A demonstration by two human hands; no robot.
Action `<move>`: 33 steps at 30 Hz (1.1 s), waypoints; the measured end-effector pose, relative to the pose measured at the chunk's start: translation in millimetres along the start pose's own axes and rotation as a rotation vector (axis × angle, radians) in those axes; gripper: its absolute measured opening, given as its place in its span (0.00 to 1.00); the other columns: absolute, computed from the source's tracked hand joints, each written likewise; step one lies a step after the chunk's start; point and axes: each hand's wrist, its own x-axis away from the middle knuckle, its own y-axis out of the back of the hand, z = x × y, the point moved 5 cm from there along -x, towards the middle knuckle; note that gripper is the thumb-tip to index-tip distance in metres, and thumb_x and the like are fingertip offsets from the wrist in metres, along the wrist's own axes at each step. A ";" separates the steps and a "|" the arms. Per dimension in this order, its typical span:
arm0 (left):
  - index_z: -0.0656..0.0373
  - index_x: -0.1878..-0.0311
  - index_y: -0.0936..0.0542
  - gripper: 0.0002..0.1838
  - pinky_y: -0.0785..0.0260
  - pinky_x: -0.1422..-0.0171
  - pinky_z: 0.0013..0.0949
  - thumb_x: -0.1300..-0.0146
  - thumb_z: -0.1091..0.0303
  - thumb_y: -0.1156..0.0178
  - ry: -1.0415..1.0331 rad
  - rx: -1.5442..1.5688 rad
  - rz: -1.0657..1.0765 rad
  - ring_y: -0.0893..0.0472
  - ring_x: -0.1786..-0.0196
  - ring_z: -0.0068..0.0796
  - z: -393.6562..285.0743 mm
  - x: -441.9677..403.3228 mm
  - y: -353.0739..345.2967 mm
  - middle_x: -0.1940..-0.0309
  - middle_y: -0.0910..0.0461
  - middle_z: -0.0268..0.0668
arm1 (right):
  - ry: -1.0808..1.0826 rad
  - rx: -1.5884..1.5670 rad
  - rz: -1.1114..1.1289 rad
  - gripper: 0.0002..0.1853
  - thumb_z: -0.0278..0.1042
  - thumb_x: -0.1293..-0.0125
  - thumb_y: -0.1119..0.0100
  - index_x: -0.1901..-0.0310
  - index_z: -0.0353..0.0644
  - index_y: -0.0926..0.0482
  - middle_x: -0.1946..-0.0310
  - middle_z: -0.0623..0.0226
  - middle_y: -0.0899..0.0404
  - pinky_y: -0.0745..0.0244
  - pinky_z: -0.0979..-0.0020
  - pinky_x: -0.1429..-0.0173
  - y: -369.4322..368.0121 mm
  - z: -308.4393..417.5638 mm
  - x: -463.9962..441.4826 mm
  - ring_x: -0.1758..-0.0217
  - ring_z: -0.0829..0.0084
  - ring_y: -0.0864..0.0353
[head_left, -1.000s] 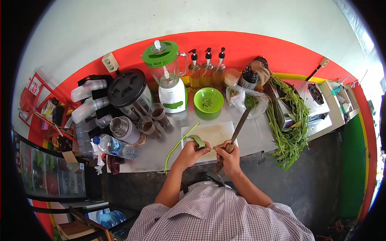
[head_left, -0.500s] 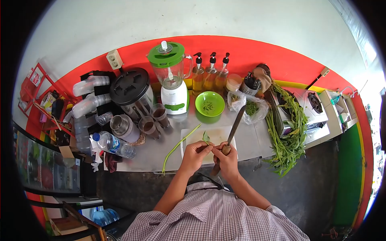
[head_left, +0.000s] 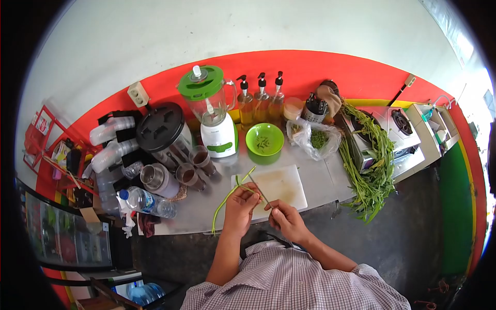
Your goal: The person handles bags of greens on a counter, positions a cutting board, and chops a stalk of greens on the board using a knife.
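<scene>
My left hand [head_left: 241,207] is closed on a thin green vegetable stem [head_left: 238,180], its upper end showing above the fingers. My right hand [head_left: 285,219] grips a knife [head_left: 260,190] whose narrow blade, seen nearly edge-on, slants up and left close to my left fingers; the handle is mostly hidden in the fist. Beside my left hand, a long green stalk [head_left: 221,207] lies across the counter and reaches the edge of the white cutting board [head_left: 289,182]. Beyond the board stands a green bowl [head_left: 279,140] with small cut green pieces inside.
A blender [head_left: 217,135], several pump bottles [head_left: 262,106] and a plastic bag of greens [head_left: 321,142] line the back. Leafy stalks [head_left: 368,181] drape over the stove at right. Two brown-filled cups [head_left: 191,177] and a water bottle [head_left: 147,202] stand left.
The knife has swung from pointing up and right to slanting up and left, towards my left hand. My hands have lowered slightly, and the view has shifted.
</scene>
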 end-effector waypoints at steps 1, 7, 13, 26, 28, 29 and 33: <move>0.62 0.43 0.21 0.15 0.24 0.50 0.25 0.31 0.77 0.35 0.013 0.031 0.025 0.17 0.56 0.23 -0.9 1.9 -5.3 0.57 0.17 0.32 | 0.007 0.004 -0.007 0.12 0.35 0.18 0.54 0.47 0.37 0.23 0.76 0.73 0.27 0.35 0.77 0.69 1.3 0.7 0.8 0.75 0.84 0.32; 0.62 0.43 0.21 0.14 0.26 0.50 0.28 0.30 0.77 0.36 0.000 0.084 0.060 0.17 0.56 0.26 -2.9 6.3 -16.6 0.58 0.18 0.33 | 0.022 -0.086 0.024 0.13 0.35 0.18 0.55 0.47 0.36 0.23 0.79 0.75 0.31 0.38 0.76 0.70 1.9 3.9 5.7 0.77 0.84 0.35; 0.62 0.45 0.20 0.12 0.27 0.52 0.28 0.30 0.77 0.37 -0.016 0.109 0.069 0.18 0.57 0.25 -2.3 5.2 -22.2 0.59 0.18 0.33 | 0.038 -0.050 0.017 0.14 0.36 0.18 0.56 0.48 0.36 0.22 0.79 0.75 0.31 0.39 0.76 0.70 2.2 5.0 4.5 0.77 0.84 0.36; 0.61 0.50 0.20 0.09 0.28 0.53 0.26 0.30 0.75 0.35 -0.023 0.130 0.079 0.18 0.58 0.23 4.6 -0.8 -27.1 0.60 0.18 0.33 | 0.020 -0.040 -0.007 0.16 0.38 0.18 0.57 0.48 0.37 0.22 0.80 0.76 0.32 0.39 0.77 0.71 6.2 -2.1 2.3 0.77 0.84 0.37; 0.61 0.50 0.20 0.08 0.28 0.54 0.26 0.30 0.74 0.35 -0.005 0.124 0.060 0.18 0.59 0.22 7.3 1.6 -28.2 0.60 0.18 0.33 | 0.044 -0.072 -0.011 0.16 0.39 0.17 0.57 0.48 0.37 0.22 0.80 0.76 0.32 0.40 0.77 0.71 6.9 -5.5 3.7 0.78 0.84 0.37; 0.61 0.51 0.20 0.07 0.28 0.54 0.26 0.30 0.74 0.35 0.003 0.120 0.039 0.18 0.59 0.22 8.0 2.2 -28.3 0.60 0.18 0.33 | 0.045 -0.072 -0.011 0.16 0.39 0.17 0.57 0.48 0.37 0.22 0.80 0.76 0.32 0.40 0.77 0.71 7.2 -6.6 4.4 0.78 0.84 0.37; 0.60 0.53 0.19 0.06 0.27 0.56 0.25 0.30 0.73 0.35 -0.002 0.112 0.049 0.19 0.60 0.21 6.8 3.2 -29.6 0.62 0.17 0.34 | 0.030 -0.113 0.000 0.16 0.40 0.17 0.57 0.48 0.38 0.22 0.80 0.76 0.32 0.40 0.77 0.71 6.7 -9.6 4.6 0.78 0.84 0.37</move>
